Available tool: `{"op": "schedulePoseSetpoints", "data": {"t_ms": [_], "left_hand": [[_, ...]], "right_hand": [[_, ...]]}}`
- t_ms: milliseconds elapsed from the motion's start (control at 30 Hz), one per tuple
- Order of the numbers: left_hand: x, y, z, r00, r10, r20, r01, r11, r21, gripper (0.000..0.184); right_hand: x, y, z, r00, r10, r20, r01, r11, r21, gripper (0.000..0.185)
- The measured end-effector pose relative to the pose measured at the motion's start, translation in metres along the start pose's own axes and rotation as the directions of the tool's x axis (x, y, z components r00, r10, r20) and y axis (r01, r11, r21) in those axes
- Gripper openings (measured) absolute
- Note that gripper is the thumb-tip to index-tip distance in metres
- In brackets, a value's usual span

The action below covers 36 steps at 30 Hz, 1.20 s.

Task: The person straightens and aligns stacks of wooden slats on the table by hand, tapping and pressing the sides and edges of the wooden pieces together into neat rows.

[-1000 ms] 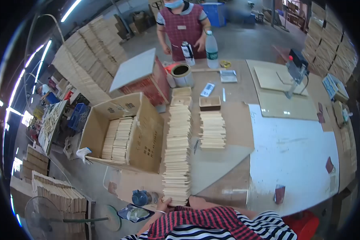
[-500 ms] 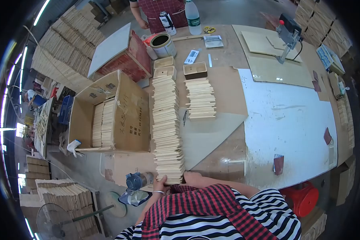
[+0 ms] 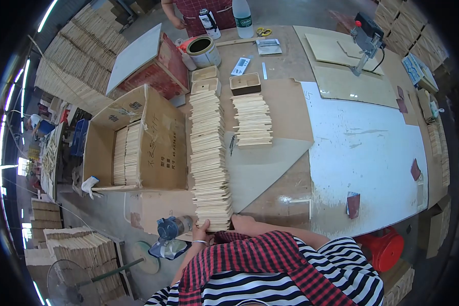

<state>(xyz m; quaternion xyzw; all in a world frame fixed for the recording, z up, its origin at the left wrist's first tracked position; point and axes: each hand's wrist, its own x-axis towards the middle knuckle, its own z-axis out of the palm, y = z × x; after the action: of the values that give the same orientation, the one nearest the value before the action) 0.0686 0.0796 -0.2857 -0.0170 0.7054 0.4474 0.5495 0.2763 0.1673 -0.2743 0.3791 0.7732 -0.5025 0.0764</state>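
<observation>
A long row of thin wooden strips [image 3: 207, 153], packed side by side, runs along the bench toward my body. At its near end, my left hand [image 3: 201, 232] is closed against the left corner, its thumb up along the side. My right hand [image 3: 243, 223] is curled at the right corner of the same end, its fingers partly hidden by the strips and my wrist. A shorter row of wooden strips [image 3: 253, 122] lies to the right. Wooden boxes [image 3: 205, 85] stand at the far end of the long row, and a dark-sided box [image 3: 245, 84] behind the short one.
Left of the row stands a cardboard box [image 3: 163, 137] holding more strips. A lidded jar [image 3: 171, 228] is near my left forearm. A white board [image 3: 367, 168] with sandpaper pieces [image 3: 353, 205] covers the right side. Another person [image 3: 209, 15] stands across the bench.
The view has shifted slightly, so the bench and its things appear a little farther up and left. Both hands stay at the near end of the long row.
</observation>
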Motion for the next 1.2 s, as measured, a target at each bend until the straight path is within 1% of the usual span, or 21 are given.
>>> {"op": "schedulePoseSetpoints", "data": {"t_ms": [100,200,333,467,600,633,700,733,833,1033,1133,1200], "left_hand": [[0.001,0.002,0.0,1.0,0.0,0.025,0.0,1.0,-0.004,0.074],[-0.007,0.005,0.006,1.0,0.02,0.013,-0.019,0.999,-0.045,0.073],[-0.011,0.009,0.009,1.0,0.001,0.0,-0.001,0.999,-0.039,0.07],[-0.017,0.013,0.014,1.0,0.003,-0.013,-0.003,0.999,-0.036,0.067],[-0.005,0.004,0.006,1.0,0.016,0.003,-0.016,0.998,-0.068,0.066],[-0.002,0.004,0.005,0.999,0.04,0.01,-0.04,0.996,-0.076,0.066],[0.003,0.0,0.002,1.0,0.008,0.016,-0.007,0.997,-0.078,0.066],[0.005,-0.002,0.0,1.0,0.017,0.019,-0.015,0.996,-0.083,0.066],[0.012,-0.004,-0.002,1.0,0.006,0.012,-0.005,0.997,-0.074,0.067],[0.006,0.002,0.004,1.0,0.012,0.016,-0.01,0.996,-0.093,0.07],[0.007,0.0,0.002,1.0,-0.009,0.004,0.009,0.996,-0.089,0.072],[0.016,-0.007,-0.005,1.0,-0.014,0.01,0.015,0.996,-0.085,0.074]], "right_hand": [[0.001,-0.002,-0.003,1.0,-0.01,-0.016,0.01,1.0,0.025,0.075],[-0.001,-0.003,-0.006,1.0,0.011,0.012,-0.011,0.998,0.055,0.075],[-0.003,-0.005,-0.013,0.997,0.012,0.07,-0.016,0.999,0.049,0.075],[0.0,-0.003,-0.011,0.996,0.005,0.086,-0.009,0.999,0.048,0.076],[-0.01,-0.013,-0.024,0.998,0.016,0.064,-0.021,0.997,0.077,0.074],[-0.008,-0.011,-0.022,0.999,0.003,0.046,-0.006,0.998,0.063,0.074],[-0.005,-0.007,-0.016,0.999,0.003,0.033,-0.005,0.997,0.073,0.074],[-0.004,-0.005,-0.015,1.0,-0.002,0.027,0.0,0.998,0.066,0.074],[-0.007,-0.009,-0.021,0.996,0.021,0.09,-0.027,0.997,0.072,0.076],[-0.006,-0.007,-0.019,0.999,0.002,0.055,-0.006,0.998,0.06,0.075],[-0.006,-0.007,-0.02,0.998,0.007,0.059,-0.009,0.999,0.049,0.072],[-0.005,-0.005,-0.016,0.996,0.007,0.089,-0.011,0.999,0.041,0.075]]}}
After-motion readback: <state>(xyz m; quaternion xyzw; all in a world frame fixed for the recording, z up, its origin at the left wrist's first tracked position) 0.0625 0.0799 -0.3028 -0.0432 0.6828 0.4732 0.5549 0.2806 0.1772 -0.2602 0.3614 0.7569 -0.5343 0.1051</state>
